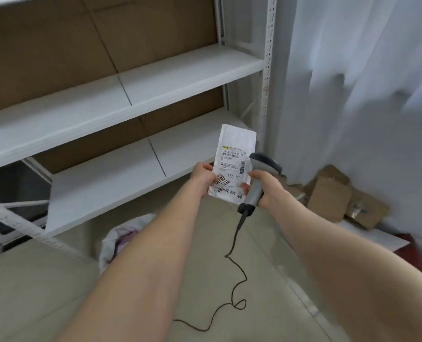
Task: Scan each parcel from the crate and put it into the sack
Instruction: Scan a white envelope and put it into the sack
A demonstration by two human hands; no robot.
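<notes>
A flat white parcel [234, 154] with a printed shipping label stands upright in front of me, and my left hand [202, 177] pinches its lower left edge. My right hand [264, 187] grips the handle of a grey barcode scanner [259, 178]. The scanner's dark head sits against the parcel's right edge, by the label. Its black cable [232, 275] trails down across the floor. A white sack [121, 239] with something pink inside lies on the floor below my left forearm, partly hidden by it. The crate is out of view.
White metal shelving [135, 95] with brown cardboard backing fills the left and centre. A white curtain [367, 82] hangs at the right. Several crumpled cardboard boxes [335, 196] lie on the floor by the curtain. Tiled floor [32, 292] spreads below.
</notes>
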